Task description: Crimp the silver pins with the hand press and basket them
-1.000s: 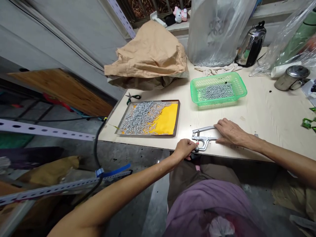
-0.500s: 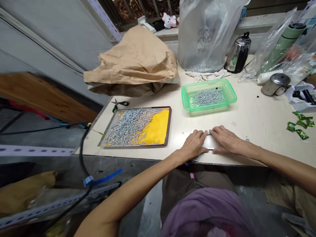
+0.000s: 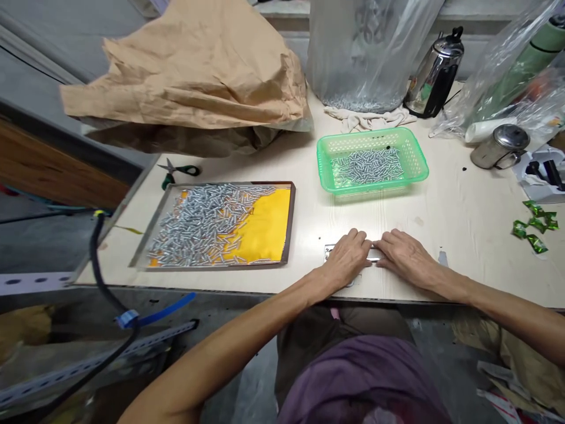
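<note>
Metal hand tool (image 3: 373, 255) lying flat near the front edge of the surface (image 3: 463, 206), mostly covered, only a short silvery strip and a corner at its left end showing. Left hand (image 3: 348, 259) laid palm down over the left part of it, fingers together and extended, pressing rather than gripping. Right hand (image 3: 406, 256) flat over the right part in the same way, fingertips meeting those of the left; probably steadying the tool against the surface so it cannot shift. Whether any small part sits pinched under the fingers cannot be told.

Just beyond, a green basket (image 3: 417, 154) with a layer of small metal pieces, within easy reach. To the left, a shallow tray (image 3: 289, 221) with a yellow liner, heaped with more of the same pieces on its left side, the right side bare. Scissors (image 3: 179, 172) behind the tray, beside crumpled brown paper (image 3: 189, 70). Further back a clear plastic bag (image 3: 366, 47), a kettle (image 3: 435, 73), a steel mug (image 3: 501, 146); green wrappers (image 3: 534, 227) well off to the right
</note>
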The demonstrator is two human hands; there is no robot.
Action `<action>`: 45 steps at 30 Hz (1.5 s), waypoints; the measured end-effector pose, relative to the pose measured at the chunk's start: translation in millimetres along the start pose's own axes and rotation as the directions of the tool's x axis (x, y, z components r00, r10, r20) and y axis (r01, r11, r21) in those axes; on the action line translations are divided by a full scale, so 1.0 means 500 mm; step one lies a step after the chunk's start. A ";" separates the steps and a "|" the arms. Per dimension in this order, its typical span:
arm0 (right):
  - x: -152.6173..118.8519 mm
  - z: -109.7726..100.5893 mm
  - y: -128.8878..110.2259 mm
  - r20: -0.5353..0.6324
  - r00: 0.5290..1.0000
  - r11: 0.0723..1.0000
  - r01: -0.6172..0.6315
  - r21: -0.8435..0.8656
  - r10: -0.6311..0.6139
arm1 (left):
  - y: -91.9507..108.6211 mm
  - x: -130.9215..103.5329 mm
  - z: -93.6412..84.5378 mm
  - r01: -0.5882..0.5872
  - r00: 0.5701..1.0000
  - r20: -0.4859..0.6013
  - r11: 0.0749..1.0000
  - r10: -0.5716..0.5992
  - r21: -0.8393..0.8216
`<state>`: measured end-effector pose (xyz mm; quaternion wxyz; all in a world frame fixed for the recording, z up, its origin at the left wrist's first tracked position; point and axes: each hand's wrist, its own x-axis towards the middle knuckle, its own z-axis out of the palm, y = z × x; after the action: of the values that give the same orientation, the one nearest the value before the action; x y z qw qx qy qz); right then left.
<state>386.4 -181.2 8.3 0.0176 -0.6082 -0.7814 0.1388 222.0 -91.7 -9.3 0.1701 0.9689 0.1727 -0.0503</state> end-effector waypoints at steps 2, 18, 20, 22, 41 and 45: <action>-0.004 0.013 -0.001 -0.029 1.000 1.000 -0.005 0.019 0.006 | -0.003 0.000 0.009 -0.012 1.000 -0.014 1.000 0.012 -0.019; 0.033 0.001 0.101 -0.040 0.995 0.989 0.091 0.114 -0.087 | 0.044 -0.024 0.104 0.116 0.910 -0.402 0.993 -0.106 -0.001; 0.049 -0.002 0.116 -0.036 0.997 0.989 0.076 0.127 -0.072 | 0.062 -0.034 0.130 0.084 0.887 -0.454 0.996 -0.078 -0.007; 0.066 -0.004 0.120 -0.060 0.998 0.994 0.041 0.100 -0.035 | 0.075 -0.040 0.145 0.064 0.874 -0.481 0.998 -0.066 -0.020; 0.193 0.033 -0.113 0.034 0.886 0.887 0.461 0.036 -0.462 | 0.082 -0.039 0.167 0.016 0.948 -0.315 0.992 -0.055 -0.127; 0.202 -0.025 -0.099 -0.251 0.883 0.842 0.458 0.286 -0.396 | 0.082 -0.054 0.139 -0.024 0.904 -0.429 0.999 0.005 -0.039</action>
<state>315.6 -93.1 17.7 0.2231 -0.4159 -0.8570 0.2068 208.5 -160.2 -57.3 0.1494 0.9536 0.1998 0.1687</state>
